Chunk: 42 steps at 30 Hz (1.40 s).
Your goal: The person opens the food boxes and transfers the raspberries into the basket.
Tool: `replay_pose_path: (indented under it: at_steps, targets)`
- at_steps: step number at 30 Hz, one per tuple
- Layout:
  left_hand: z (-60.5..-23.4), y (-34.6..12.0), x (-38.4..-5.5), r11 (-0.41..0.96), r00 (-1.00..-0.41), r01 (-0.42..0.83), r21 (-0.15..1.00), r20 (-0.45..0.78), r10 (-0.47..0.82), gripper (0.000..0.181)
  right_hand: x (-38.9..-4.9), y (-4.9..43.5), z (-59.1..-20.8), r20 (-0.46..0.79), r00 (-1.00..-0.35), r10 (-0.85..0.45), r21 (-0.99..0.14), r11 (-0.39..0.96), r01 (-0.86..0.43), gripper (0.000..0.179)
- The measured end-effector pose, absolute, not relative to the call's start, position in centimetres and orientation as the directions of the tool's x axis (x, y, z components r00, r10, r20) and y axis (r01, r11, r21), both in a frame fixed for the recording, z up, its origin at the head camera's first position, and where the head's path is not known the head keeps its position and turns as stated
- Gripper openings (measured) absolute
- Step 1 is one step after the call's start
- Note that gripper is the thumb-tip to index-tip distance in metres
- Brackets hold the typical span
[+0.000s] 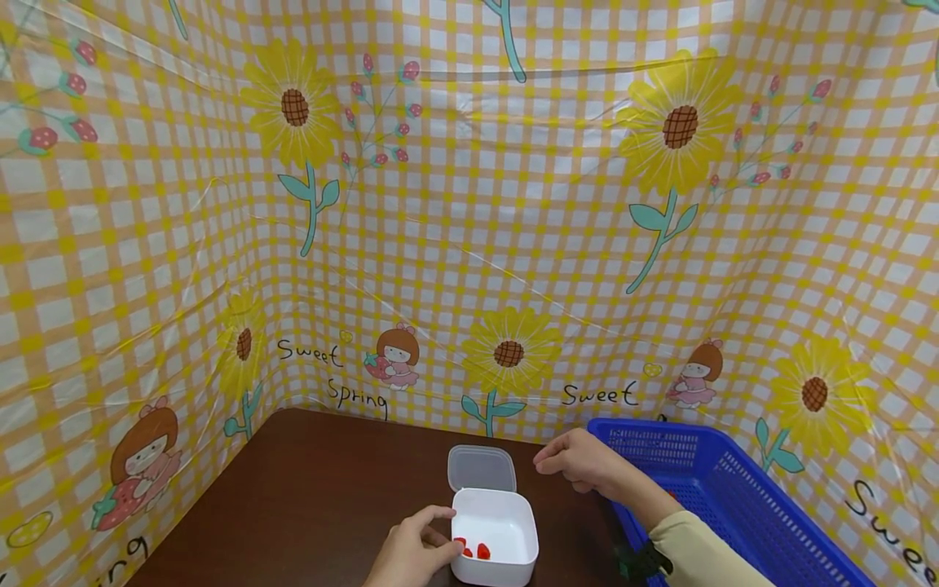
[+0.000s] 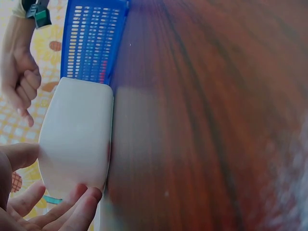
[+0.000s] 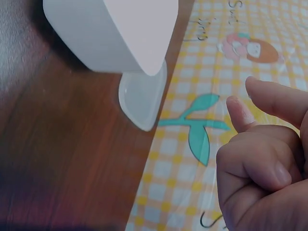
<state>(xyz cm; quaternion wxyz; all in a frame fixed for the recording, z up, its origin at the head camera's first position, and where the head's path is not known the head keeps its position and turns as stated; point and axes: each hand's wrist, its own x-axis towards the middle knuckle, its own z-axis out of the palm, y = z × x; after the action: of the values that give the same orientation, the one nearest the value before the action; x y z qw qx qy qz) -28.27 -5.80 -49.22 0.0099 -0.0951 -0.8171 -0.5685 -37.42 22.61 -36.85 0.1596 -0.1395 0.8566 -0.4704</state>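
A white square box (image 1: 513, 567) stands on the dark table, its translucent lid (image 1: 480, 467) folded back behind it. Two small red pieces (image 1: 483, 552) lie inside at the near left; they are too small to name. My left hand (image 1: 418, 545) touches the box's left side, thumb and forefinger spread along the rim. In the left wrist view, its fingers (image 2: 84, 204) rest against the wall. Above the table, right of the lid, hovers my right hand (image 1: 583, 463), holding nothing. In the right wrist view its thumb and forefinger are apart, the other fingers loosely curled.
A blue slatted basket (image 1: 722, 489) stands to the right, beneath and beyond my right forearm. Something red (image 1: 672, 495) shows inside it, mostly hidden. Checked sunflower cloth (image 1: 440, 269) hangs behind the table and on both sides.
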Motion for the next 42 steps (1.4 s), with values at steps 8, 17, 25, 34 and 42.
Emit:
replay_pose_path:
  at_steps: [8, 17, 25, 34, 42]
  targets:
    - [-49.6, -5.8, -28.4, 0.329, -0.983, 0.159, 0.931, 0.117, 0.144, 0.038, -37.3, 20.4, -38.5, -0.170, -0.891, -0.420, -0.840, 0.534, -0.092, 0.024]
    - [-49.7, -5.6, -28.3, 0.320, -0.985, 0.147, 0.936, 0.109, 0.136, 0.039, -36.9, 18.5, -39.9, -0.208, -0.870, -0.447, -0.826, 0.557, -0.089, 0.016]
    - [-49.7, -5.6, -28.1, 0.320, -0.983, 0.159, 0.934, 0.121, 0.138, 0.041, -36.6, 17.2, -41.2, -0.239, -0.867, -0.436, -0.784, 0.614, -0.093, 0.010]
    - [-49.5, -5.7, -28.2, 0.327, -0.985, 0.151, 0.933, 0.112, 0.134, 0.040, -36.0, 15.8, -42.0, -0.237, -0.845, -0.480, -0.731, 0.661, -0.170, 0.004]
    - [-49.3, -5.6, -28.2, 0.332, -0.986, 0.139, 0.933, 0.098, 0.137, 0.041, -35.4, 14.8, -42.4, -0.235, -0.825, -0.513, -0.609, 0.739, -0.286, 0.011]
